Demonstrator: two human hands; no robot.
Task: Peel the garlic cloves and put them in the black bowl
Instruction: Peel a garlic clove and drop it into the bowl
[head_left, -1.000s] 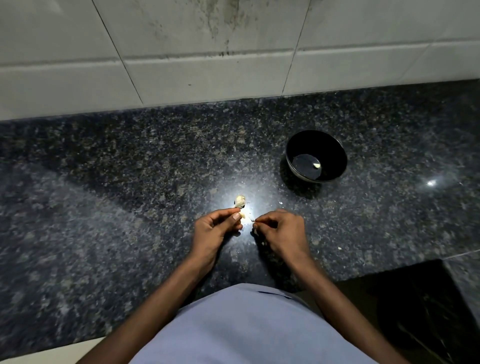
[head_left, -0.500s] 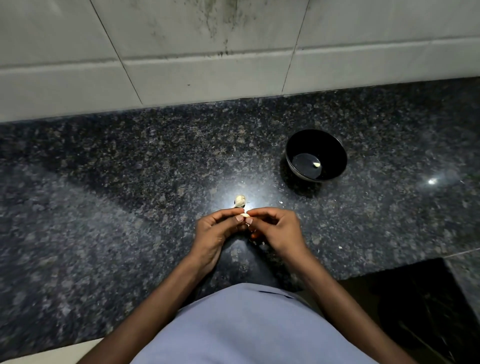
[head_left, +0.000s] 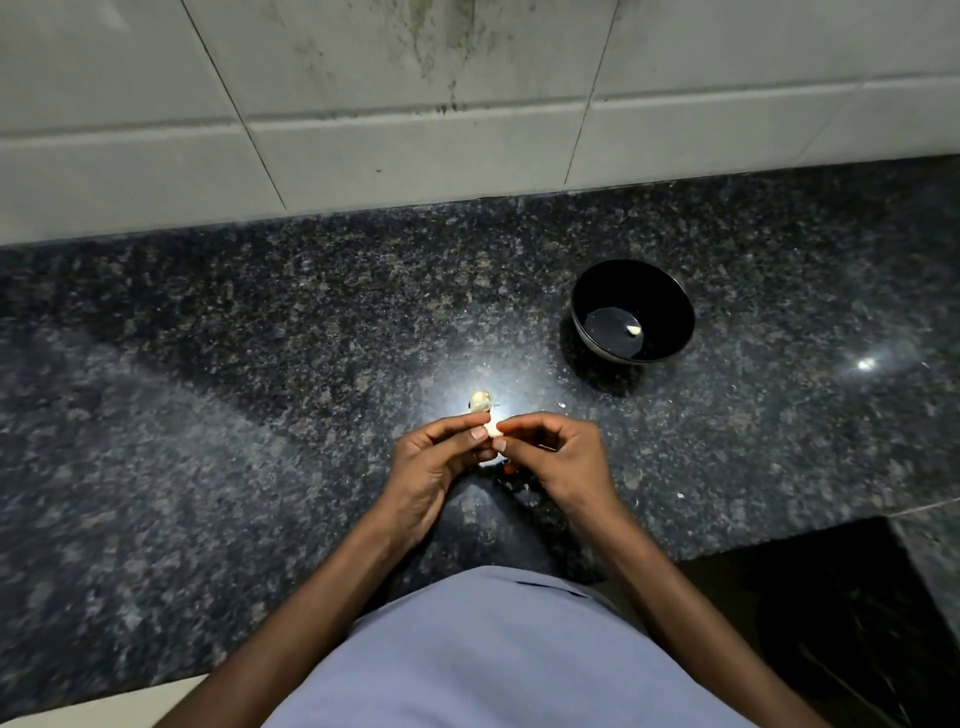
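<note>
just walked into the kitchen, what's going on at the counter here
A person is peeling garlic over a dark speckled granite counter. The left hand and right hand pinch one small pale garlic clove between their fingertips. Just beyond them a pale garlic piece lies on the counter. To the right, the round black bowl holds one peeled clove.

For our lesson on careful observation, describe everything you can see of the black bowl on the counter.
The black bowl is round, glossy and dark inside and out, with a thin paler rim. It stands upright on the speckled granite counter, beyond and to the right of both hands, which do not touch it. Its flat bottom reflects some light, and one small pale garlic clove lies there.
</note>
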